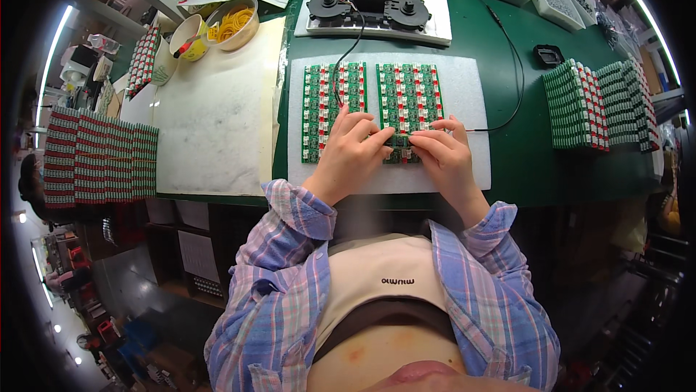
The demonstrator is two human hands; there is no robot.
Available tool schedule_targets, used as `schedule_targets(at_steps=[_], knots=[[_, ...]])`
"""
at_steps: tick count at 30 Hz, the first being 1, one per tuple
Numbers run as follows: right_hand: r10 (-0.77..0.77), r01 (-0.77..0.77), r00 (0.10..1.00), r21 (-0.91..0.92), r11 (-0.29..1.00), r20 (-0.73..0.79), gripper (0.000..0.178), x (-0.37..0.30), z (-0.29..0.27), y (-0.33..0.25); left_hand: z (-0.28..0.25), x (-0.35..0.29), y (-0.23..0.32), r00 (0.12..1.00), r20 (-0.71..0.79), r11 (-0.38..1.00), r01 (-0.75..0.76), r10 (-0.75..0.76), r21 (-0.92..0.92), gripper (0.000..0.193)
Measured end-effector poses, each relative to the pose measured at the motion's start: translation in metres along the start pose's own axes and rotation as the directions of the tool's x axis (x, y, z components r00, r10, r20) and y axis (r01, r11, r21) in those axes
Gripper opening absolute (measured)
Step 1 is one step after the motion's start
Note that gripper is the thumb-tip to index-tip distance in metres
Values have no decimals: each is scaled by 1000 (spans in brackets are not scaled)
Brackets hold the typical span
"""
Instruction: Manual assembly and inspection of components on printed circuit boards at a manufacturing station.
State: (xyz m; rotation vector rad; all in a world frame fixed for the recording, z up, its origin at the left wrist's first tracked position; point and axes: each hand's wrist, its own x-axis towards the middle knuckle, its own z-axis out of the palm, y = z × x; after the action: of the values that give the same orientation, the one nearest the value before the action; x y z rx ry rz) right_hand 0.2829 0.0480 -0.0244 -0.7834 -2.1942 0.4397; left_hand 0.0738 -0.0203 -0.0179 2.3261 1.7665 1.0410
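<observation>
At nine o'clock from the hands, tall stacks of green-and-red circuit-board panels [101, 156] are standing packed edge to edge, probably to save room. At ten o'clock, a round pale bowl [250, 35] is holding yellow rubber bands [232, 24]. Nearer, a green rectangular circuit-board panel with white and red parts [315, 102] is lying on a white foam sheet [464, 95], likely there to cushion it against the green desk [522, 163]. The left hand [353, 147] is reaching across this panel's lower right, a thin black cable running down to it from a black two-reel device [370, 6] at twelve o'clock.

A second, similar green panel [408, 95] is lying beside the first, its lower end between the two hands and the rest extending toward twelve. The right hand [444, 154] is touching its lower right; the hands are almost meeting, seemingly to steady one small spot. Whether they are pinching or merely pressing, I cannot tell. At three o'clock, more board stacks [576, 105] are standing upright.
</observation>
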Motion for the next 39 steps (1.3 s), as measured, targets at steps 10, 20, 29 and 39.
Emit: schedule_targets(at_steps=[10,20,29,39], knots=[[-15,19,999,-101,995,36,21,-5,0,-3,9,-3,-5,999,24,996,29,-27,-87,30],[-21,42,993,-185,982,114,29,-5,-3,-13,10,-2,-5,997,36,994,68,-65,-81,28],[-7,20,996,-136,991,94,30,-4,-5,-14,9,-3,-5,996,49,994,76,-72,-76,27],[19,-13,999,-109,994,49,28,-6,-3,-11,8,-2,-3,995,59,995,78,-74,-68,28]])
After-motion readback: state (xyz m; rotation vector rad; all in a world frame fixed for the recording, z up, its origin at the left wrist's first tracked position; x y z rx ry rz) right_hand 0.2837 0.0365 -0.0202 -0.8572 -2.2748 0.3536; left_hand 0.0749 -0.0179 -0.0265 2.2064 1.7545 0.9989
